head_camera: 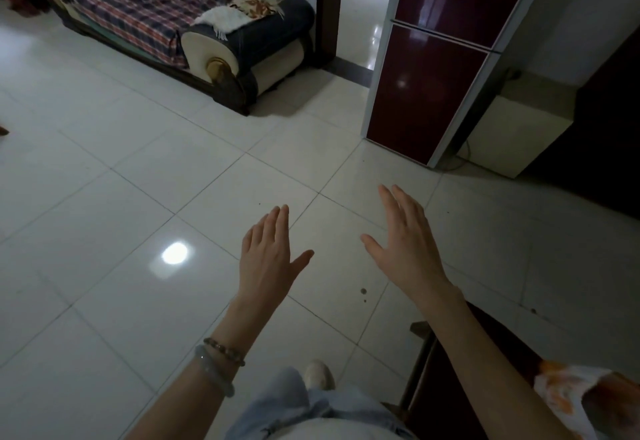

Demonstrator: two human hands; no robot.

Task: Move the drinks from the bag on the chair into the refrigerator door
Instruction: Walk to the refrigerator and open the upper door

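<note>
Hands are held out flat over the white tiled floor [131,197]. The left hand [268,256] is stretched open with the fingers together and the thumb out, and nothing is held in it. The right hand [405,242] is spread open in the same way, and nothing is held in it either. Two bracelets [218,363] are worn on the left wrist.

The refrigerator [436,69] is seen ahead and to the right, well apart from the hands. Its two dark red doors are both shut. A pale box-like thing [509,128] is stood just beside it on the right, with a thin cord on the floor near it.

A dark chair [440,380] is seen at the bottom right, partly hidden under the right arm. Something white and orange [568,394] is seen at the chair's right edge; it may be the bag, but it is too blurred to tell, and no drinks can be made out.

A sofa [214,41] with a plaid blanket [156,0] is stood far off at the top left. Between the sofa and the refrigerator, an open doorway [363,17] is seen. The floor between the hands and the refrigerator is bare. A light shoe [317,375] is seen below the hands.
</note>
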